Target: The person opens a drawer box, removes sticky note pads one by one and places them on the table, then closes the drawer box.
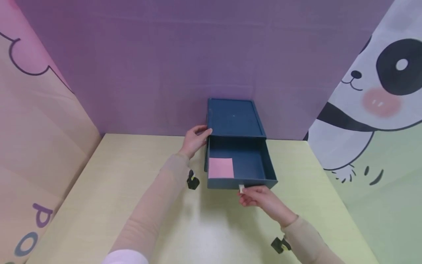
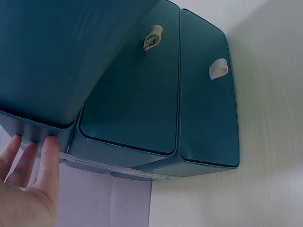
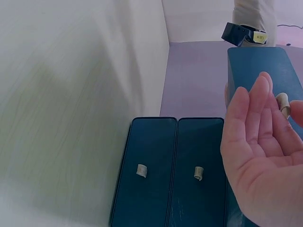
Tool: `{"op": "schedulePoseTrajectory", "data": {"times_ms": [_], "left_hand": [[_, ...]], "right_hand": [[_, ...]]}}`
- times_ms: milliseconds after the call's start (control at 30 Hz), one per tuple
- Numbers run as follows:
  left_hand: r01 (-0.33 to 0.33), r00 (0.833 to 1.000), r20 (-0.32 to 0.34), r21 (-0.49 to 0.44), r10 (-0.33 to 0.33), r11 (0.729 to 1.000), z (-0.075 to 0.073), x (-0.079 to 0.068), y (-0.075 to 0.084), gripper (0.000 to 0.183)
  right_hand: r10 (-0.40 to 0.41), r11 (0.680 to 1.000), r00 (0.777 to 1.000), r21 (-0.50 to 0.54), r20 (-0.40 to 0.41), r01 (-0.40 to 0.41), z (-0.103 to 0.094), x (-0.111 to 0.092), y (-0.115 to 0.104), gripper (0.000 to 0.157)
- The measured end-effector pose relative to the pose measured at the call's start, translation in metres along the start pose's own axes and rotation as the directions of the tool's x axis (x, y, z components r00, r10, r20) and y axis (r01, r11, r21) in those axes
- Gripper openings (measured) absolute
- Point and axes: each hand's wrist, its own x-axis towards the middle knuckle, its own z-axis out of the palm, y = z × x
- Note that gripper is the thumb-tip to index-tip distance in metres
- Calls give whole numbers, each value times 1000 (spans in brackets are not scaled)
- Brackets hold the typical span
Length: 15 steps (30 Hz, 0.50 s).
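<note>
A dark blue drawer cabinet [image 1: 235,117] stands against the back wall, its top drawer [image 1: 269,161] pulled far out. Inside that drawer, at the front left corner, lies a pink square of paper [image 1: 221,168]. My right hand [image 1: 262,200] pinches the small pale pull tab [image 1: 241,188] on the drawer front between thumb and fingers. At the cabinet's left side, my left hand [image 1: 195,140] rests with straight fingertips against the wall, the thumb at the top edge. Two lower drawers, a middle one [image 2: 132,94] and a bottom one [image 2: 208,104], are closed in the left wrist view.
The cabinet stands on a pale wooden table [image 1: 132,176]. Behind it hangs a purple cloth [image 1: 148,66]. Printed panels flank the table, with a panda [image 1: 356,121] on the right one. Loop tabs [image 3: 141,170] mark the lower drawers. A small black device [image 1: 192,180] sits at the left wrist.
</note>
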Motion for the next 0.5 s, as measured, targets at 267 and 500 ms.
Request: {"op": "schedulePoseTrajectory", "data": {"times_ms": [267,500], "left_hand": [[-12,1000,1,-6,12,1000,0,0,0,46],[-12,1000,5,-8,12,1000,0,0,0,46]], "right_hand": [[-21,1000,999,-10,32,21,-3,1,0,44],[-61,994,994,-86,90,69,-7,0,0,45]]}}
